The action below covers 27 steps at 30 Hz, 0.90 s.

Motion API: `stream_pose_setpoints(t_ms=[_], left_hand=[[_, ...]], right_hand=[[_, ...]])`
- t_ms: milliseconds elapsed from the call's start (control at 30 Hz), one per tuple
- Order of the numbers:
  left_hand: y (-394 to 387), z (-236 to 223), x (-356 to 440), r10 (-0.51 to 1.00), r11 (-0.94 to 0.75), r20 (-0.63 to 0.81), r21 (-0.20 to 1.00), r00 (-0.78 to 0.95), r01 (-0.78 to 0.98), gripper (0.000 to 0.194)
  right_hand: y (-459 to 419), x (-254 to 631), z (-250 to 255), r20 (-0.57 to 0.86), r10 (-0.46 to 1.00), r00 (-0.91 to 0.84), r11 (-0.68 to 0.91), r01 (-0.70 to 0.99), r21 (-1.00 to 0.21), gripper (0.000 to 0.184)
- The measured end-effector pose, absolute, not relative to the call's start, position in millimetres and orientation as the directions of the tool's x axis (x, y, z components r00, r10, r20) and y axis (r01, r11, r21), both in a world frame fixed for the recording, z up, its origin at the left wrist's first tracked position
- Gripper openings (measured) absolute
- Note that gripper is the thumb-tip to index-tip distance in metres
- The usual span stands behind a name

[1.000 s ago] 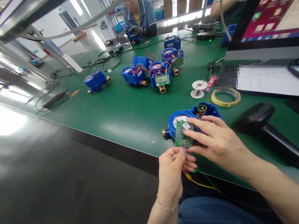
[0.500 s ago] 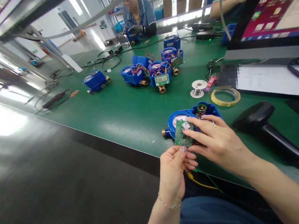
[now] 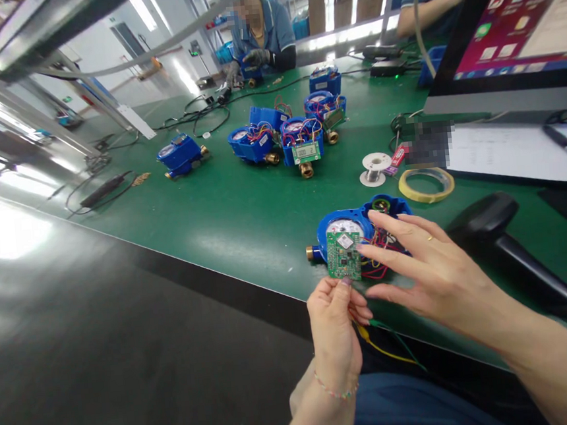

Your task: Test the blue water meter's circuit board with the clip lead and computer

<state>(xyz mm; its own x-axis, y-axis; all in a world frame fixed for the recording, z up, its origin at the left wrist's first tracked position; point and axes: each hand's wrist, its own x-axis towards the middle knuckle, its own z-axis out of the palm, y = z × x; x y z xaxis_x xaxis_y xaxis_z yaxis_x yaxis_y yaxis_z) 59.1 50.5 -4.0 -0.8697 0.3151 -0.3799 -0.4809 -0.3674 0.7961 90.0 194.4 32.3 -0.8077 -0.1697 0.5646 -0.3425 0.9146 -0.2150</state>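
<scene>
My left hand [image 3: 339,310] pinches the lower edge of a green circuit board [image 3: 344,260], holding it up at the table's front edge. A white square label sits on the board's upper part. Behind it lies a blue water meter [image 3: 322,232] with a brass fitting [image 3: 311,253] on its left and red and yellow wires [image 3: 377,264] on its right. My right hand [image 3: 421,260] hovers over the meter's right side, fingers spread, with the index and middle fingertips close to the board. Yellow and green leads [image 3: 388,352] hang below my left hand.
Several other blue meters [image 3: 252,146] stand further back, one showing a small display [image 3: 305,152]. At the right are a solder spool [image 3: 376,165], yellow tape [image 3: 428,194], a black barcode scanner [image 3: 510,252] and a monitor [image 3: 510,83]. A gloved co-worker [image 3: 262,32] handles a meter across the table.
My right hand has moved off the board to the right and its fingers have spread. The board is now more upright in my left hand, showing more of its face.
</scene>
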Motion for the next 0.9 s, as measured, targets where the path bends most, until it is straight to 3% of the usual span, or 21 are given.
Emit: stream_pose_setpoints(t_ms=[300, 600, 900], left_hand=[[54, -7, 64, 0.271, -0.342, -0.362, 0.830, -0.892, -0.441, 0.024], [55, -6, 63, 0.264, -0.342, -0.372, 0.827, -0.890, -0.447, 0.026], [53, -6, 62, 0.298, -0.349, -0.369, 0.816, -0.880, -0.460, 0.026]], right_hand=[[226, 116, 28, 0.587, -0.040, -0.809, 0.943, -0.226, -0.246, 0.029], [225, 108, 20, 0.590, -0.097, -0.801, 0.936, -0.276, -0.221, 0.034], [206, 67, 26, 0.503, -0.309, -0.807, 0.834, -0.484, -0.264, 0.036]])
